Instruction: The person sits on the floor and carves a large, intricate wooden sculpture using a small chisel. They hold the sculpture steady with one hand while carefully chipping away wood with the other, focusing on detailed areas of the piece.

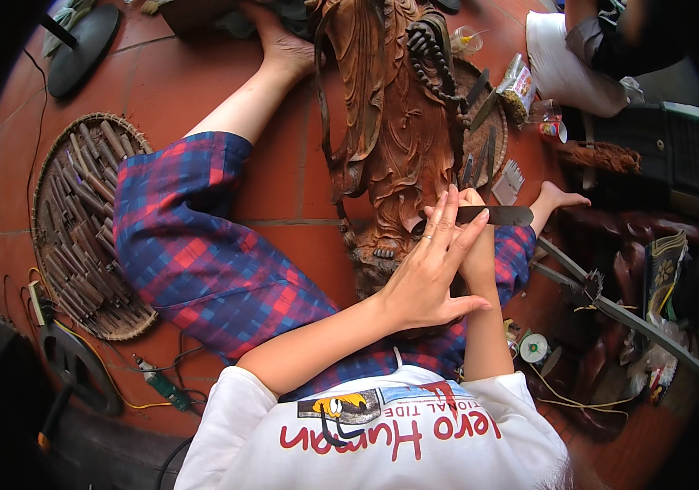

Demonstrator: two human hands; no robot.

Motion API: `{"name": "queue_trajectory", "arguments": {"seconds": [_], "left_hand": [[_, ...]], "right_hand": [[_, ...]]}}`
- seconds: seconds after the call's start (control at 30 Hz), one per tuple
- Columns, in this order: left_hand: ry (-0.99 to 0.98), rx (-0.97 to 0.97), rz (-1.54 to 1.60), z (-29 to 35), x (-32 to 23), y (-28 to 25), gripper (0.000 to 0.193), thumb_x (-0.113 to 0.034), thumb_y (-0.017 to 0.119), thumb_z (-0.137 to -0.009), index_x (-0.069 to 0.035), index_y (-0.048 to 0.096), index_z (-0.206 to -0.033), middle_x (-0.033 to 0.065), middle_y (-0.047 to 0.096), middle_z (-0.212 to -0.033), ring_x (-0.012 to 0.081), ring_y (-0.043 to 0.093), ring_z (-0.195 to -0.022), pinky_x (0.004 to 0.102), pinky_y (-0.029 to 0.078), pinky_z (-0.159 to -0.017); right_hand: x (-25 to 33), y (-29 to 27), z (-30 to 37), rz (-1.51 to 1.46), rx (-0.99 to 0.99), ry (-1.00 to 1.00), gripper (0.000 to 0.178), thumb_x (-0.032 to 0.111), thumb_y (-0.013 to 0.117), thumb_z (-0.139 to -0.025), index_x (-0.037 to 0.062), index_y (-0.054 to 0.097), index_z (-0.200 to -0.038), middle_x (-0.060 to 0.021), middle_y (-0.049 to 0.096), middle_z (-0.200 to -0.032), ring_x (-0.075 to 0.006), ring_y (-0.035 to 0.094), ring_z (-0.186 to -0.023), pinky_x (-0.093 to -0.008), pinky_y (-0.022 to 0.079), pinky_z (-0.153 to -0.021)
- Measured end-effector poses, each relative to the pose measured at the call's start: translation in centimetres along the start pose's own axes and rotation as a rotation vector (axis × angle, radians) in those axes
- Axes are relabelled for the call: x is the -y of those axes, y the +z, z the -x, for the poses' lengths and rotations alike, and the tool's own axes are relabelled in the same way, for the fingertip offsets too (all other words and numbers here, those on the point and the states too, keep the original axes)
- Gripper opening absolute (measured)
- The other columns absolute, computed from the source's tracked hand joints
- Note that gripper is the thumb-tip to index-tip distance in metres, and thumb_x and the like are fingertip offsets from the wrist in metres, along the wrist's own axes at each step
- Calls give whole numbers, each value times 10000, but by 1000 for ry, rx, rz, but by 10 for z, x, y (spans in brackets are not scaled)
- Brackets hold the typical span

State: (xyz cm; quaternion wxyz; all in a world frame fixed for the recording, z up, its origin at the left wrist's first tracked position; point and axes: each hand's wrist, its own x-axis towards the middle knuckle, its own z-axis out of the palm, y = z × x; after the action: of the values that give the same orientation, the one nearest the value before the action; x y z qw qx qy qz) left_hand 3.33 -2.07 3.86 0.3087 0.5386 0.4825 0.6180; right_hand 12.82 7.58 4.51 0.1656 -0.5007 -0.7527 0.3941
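Observation:
A carved brown wooden statue (402, 139) lies between my legs, its lower end towards me. Over its lower right side my two hands overlap. My left hand (427, 273) is open, palm down, with its fingers stretched and thumb apart, resting across the right hand. Partly covered beneath it, my right hand (473, 245) is closed around a dark flat blade (508, 216) with a rounded end sticking out to the right. The blade's other end is hidden under the left fingers. A small pale patch (413, 222) shows on the wood beside the left fingertips.
A woven tray (133, 322) of several carving tools lies left. Another round tray (492, 147) holding blades sits beyond my hands. A green power tool (161, 385), metal bars (635, 322) and cords lie around. Another person's light-clothed leg (565, 69) is at the upper right.

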Motion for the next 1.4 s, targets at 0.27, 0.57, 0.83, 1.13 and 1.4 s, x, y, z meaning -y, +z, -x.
{"name": "queue_trajectory", "arguments": {"seconds": [0.27, 0.57, 0.83, 1.13, 1.4], "left_hand": [[-25, -2, -1, 7, -3, -2, 1137, -604, 799, -756, -5, 276, -1569, 397, 96, -1602, 546, 107, -1503, 574, 170, -1212], [-18, -41, 12, 2, 0, -2, 1127, -565, 804, -764, -19, 252, -1581, 384, 118, -1605, 533, 130, -1505, 554, 190, -1214], [-38, -52, 45, 7, -6, -2, 1127, -563, 802, -769, -11, 246, -1580, 376, 128, -1606, 520, 153, -1505, 562, 194, -1210], [-53, -61, 47, 8, -7, 2, 1118, -529, 788, -798, 14, 208, -1584, 359, 116, -1616, 521, 132, -1508, 546, 187, -1219], [-56, -47, 27, 13, -10, 4, 1122, -538, 786, -792, 1, 209, -1590, 353, 111, -1620, 547, 132, -1497, 557, 183, -1216]], "right_hand": [[1, 1, 2, -27, -20, -34, 336, 167, 824, -823, -47, 571, -876, -98, 628, -750, -223, 625, -690, -391, 487, -622], [5, 2, -1, 72, -7, -119, 341, 168, 778, -868, 4, 491, -953, -128, 677, -794, -230, 660, -712, -373, 502, -641], [5, -6, 7, 255, 13, -195, 247, 158, 801, -829, -23, 721, -978, -119, 584, -927, -297, 618, -783, -401, 486, -676], [13, 1, 6, 91, -26, -158, 199, 109, 775, -823, -22, 656, -912, -110, 601, -850, -250, 614, -764, -376, 483, -682], [16, -4, 12, 74, -24, -64, 227, 109, 793, -852, -32, 620, -892, -76, 627, -844, -192, 617, -812, -357, 489, -708]]}}
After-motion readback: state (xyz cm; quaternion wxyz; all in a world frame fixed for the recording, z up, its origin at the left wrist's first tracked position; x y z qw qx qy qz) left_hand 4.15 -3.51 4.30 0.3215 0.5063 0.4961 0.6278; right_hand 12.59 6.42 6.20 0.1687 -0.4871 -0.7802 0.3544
